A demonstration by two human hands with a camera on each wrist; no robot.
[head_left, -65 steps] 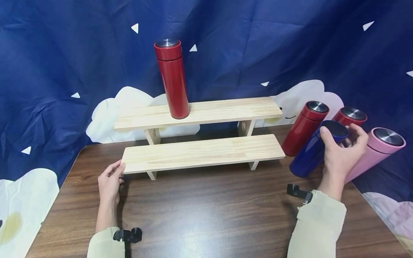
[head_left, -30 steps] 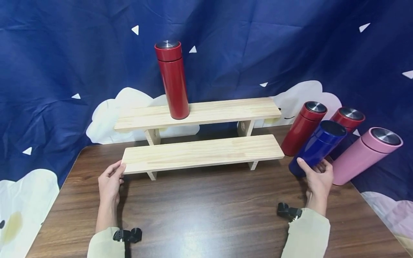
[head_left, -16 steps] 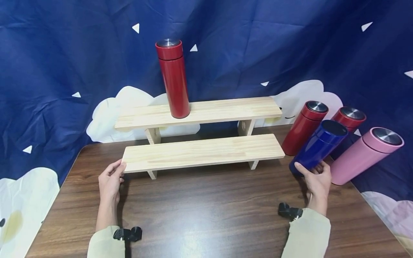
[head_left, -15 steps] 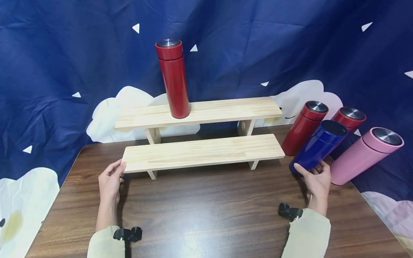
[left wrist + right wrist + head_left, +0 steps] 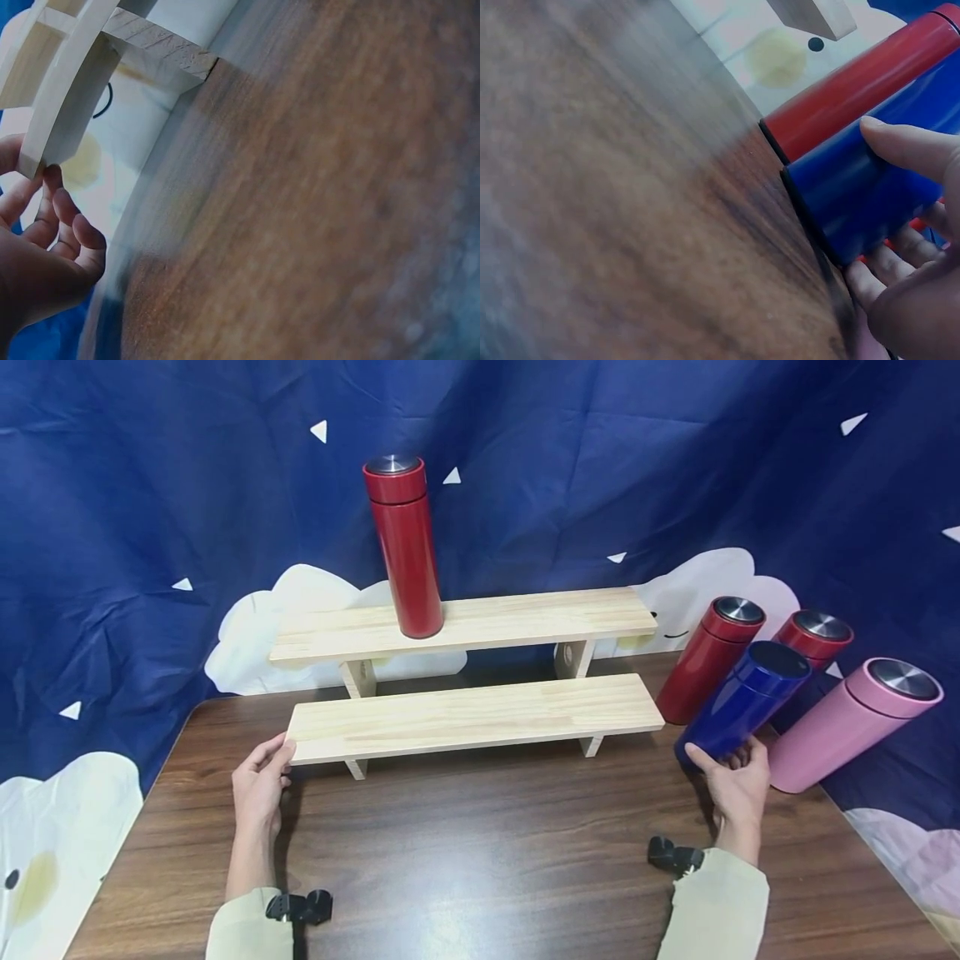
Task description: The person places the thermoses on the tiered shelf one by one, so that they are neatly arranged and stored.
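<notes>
My left hand (image 5: 258,781) pinches the left end of the lower board of a two-tier wooden shelf (image 5: 472,717); the left wrist view shows thumb and fingers on either side of that board (image 5: 67,97). At the right, my right hand (image 5: 737,789) grips a blue thermos (image 5: 738,697) low on its body, thumb on one side and fingers on the other. In the right wrist view the blue thermos (image 5: 862,180) has its base at the tabletop, beside a red thermos (image 5: 855,86). Another red thermos (image 5: 405,552) stands upright on the upper board, left of its middle.
Behind the blue thermos stand two red ones, the nearer-left red thermos (image 5: 708,660) and a partly hidden red thermos (image 5: 817,631). A pink thermos (image 5: 855,727) is right of my right hand. A blue patterned curtain (image 5: 525,468) hangs behind the wooden table (image 5: 465,860).
My right hand has come down from near the blue thermos's lid to its lower body and taken hold there. The left hand has stayed on the shelf end.
</notes>
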